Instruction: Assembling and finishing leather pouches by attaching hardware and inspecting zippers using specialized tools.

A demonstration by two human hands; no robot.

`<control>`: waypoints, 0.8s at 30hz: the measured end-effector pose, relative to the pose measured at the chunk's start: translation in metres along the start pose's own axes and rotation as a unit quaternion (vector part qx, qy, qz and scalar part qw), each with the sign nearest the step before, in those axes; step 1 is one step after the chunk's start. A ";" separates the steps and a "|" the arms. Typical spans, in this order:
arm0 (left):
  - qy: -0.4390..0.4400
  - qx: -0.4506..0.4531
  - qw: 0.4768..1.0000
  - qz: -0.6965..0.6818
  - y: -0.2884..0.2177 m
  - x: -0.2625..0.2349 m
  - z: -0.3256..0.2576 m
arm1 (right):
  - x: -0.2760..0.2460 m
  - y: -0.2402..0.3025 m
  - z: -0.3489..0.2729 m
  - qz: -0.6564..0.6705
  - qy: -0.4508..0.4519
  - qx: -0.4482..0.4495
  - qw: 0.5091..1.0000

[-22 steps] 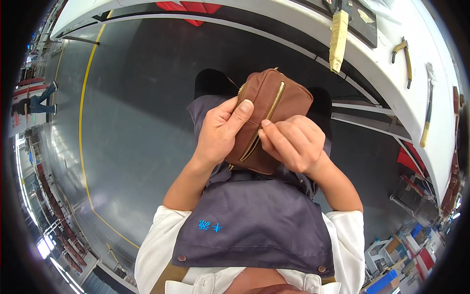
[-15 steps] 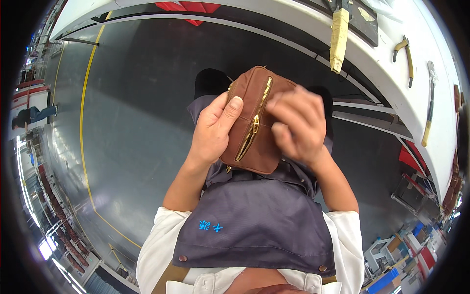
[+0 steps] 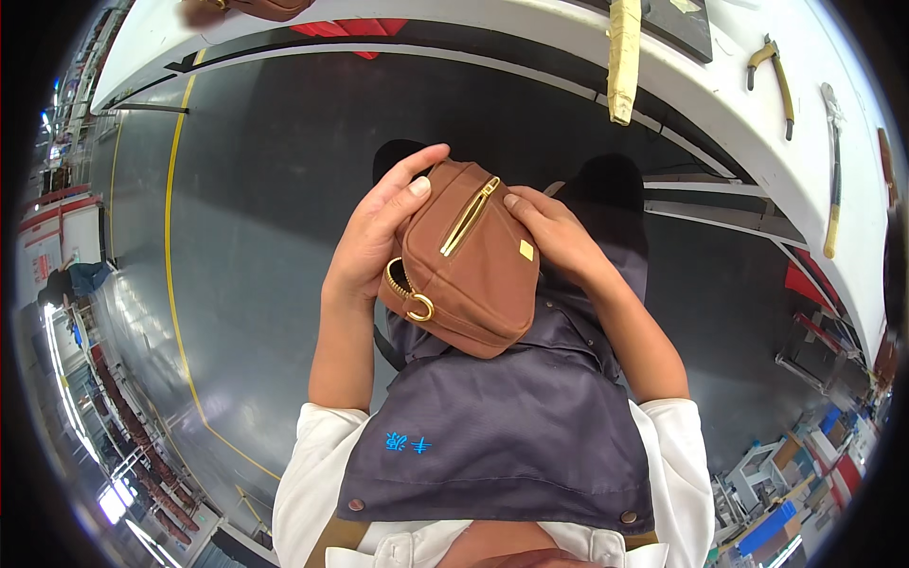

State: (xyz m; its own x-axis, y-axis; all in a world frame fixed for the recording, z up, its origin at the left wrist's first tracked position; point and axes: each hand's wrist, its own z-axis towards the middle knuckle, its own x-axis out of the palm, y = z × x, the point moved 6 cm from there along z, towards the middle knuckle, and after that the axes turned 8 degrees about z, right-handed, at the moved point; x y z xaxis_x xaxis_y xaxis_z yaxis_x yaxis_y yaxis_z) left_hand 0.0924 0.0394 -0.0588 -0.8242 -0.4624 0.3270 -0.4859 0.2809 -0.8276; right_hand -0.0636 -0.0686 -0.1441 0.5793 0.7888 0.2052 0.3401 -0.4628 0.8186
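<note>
A small brown bag with gold zips and a gold ring at its near left corner is held over my lap. My left hand grips its left side, thumb on the upper edge and fingers behind it. On the far right side, my right hand has its thumb on the bag's face; its other fingers are hidden. The front zip is partly undone, its puller at the far end. A small gold plate sits on the face, and a second zip gapes at the left side.
A white curved table runs across the far side and right. On it lie yellow-handled pliers, a long brush-like tool and a tape-wrapped handle jutting past the edge. Another brown bag rests at far left.
The bag has been turned and tilted, bringing the ring and gold plate into view. The front zip's puller has moved to the far end. My right hand has settled on the bag's right side.
</note>
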 end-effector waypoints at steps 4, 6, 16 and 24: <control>0.039 0.008 0.999 0.023 -0.001 0.005 0.005 | -0.011 0.023 -0.009 -0.126 -0.068 -0.063 0.988; 0.065 0.014 0.997 0.042 -0.005 0.008 0.008 | -0.013 0.041 -0.019 -0.171 -0.096 -0.101 0.975; 0.127 -0.009 0.956 0.265 0.007 0.007 -0.014 | -0.024 0.170 -0.111 -0.465 -0.313 -0.479 0.675; 0.147 0.073 0.958 0.236 -0.009 0.023 -0.022 | -0.260 0.227 -0.083 -0.642 -0.442 -0.208 0.591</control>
State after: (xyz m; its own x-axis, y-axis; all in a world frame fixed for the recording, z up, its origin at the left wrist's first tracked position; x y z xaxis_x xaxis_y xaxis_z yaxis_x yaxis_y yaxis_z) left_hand 0.0715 0.0451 -0.0334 -0.9988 -0.0491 -0.0029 -0.0105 0.2698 -0.9629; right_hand -0.1988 -0.3455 0.0329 0.2649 -0.2227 -0.9382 0.8154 0.5711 0.0947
